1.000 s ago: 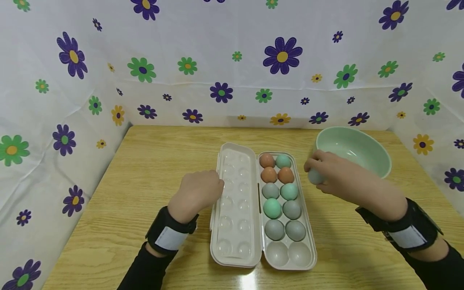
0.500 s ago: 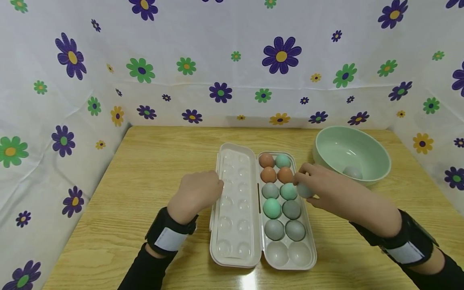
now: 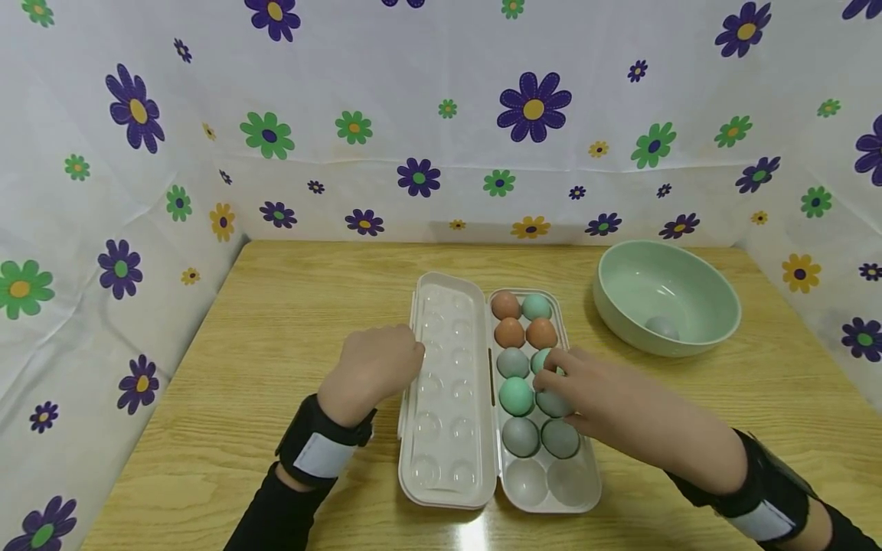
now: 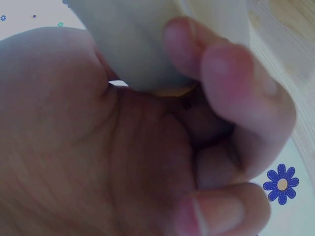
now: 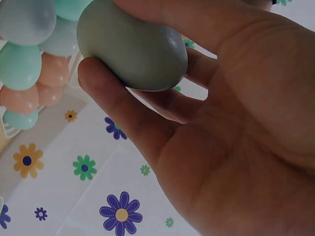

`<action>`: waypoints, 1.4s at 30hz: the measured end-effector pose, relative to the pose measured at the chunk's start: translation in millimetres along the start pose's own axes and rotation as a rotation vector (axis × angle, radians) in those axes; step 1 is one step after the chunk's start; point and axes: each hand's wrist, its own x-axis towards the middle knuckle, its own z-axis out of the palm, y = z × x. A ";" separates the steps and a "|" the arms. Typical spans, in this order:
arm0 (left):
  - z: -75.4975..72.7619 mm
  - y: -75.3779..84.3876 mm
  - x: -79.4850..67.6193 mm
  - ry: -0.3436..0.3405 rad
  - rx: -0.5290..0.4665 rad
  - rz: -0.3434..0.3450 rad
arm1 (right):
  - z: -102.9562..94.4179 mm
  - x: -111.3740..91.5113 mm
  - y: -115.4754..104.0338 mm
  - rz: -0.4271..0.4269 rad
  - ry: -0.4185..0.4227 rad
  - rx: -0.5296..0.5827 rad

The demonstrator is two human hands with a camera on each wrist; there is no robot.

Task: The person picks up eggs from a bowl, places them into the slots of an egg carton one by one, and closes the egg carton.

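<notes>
My right hand (image 3: 579, 394) is over the right rows of the egg carton, pinching a grey-green egg (image 5: 133, 46) between thumb and fingertips. Beneath it the carton (image 3: 592, 478) lies open, its cups holding several brown, mint and grey eggs. Two bare cups show at its near end. On the left, my left hand (image 3: 379, 361) has curled fingers gripping the outer edge of the carton's lid (image 3: 444, 428). In the left wrist view, that pale lid (image 4: 133, 44) runs in between the thumb and fingers.
A pale green bowl (image 3: 620, 321) stands at the back right with one grey egg (image 3: 663, 327) inside. Wooden tabletop (image 3: 289, 306) extends around the carton. Flower-printed cloth (image 3: 441, 76) hangs along the back and sides.
My right hand has carried the egg from beside the bowl leftward and nearer, to over the carton. The egg left in the bowl has come into sight. The left hand stays put.
</notes>
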 end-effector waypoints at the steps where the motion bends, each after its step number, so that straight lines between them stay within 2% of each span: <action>1: 0.1 0.0 0.0 -0.002 0.001 0.001 | 1.2 -0.5 -1.5 -0.007 0.000 -0.008; 8: 3.1 -0.8 0.8 -0.007 -0.013 -0.002 | 12.8 0.2 -12.0 -0.039 0.007 -0.016; 13: 3.7 -1.2 0.1 -0.006 -0.020 -0.005 | 24.2 2.4 -20.3 -0.082 0.027 -0.068; 22: 1.9 -0.9 -0.8 -0.012 -0.021 -0.006 | 38.5 1.9 -37.7 -0.100 -0.067 -0.074; 31: 2.8 -1.4 1.1 -0.017 0.000 0.007 | 46.2 -0.7 -43.4 -0.183 -0.011 -0.098; 42: 2.0 -1.8 2.2 -0.022 0.018 0.006 | 52.8 1.1 -47.0 -0.162 -0.059 -0.061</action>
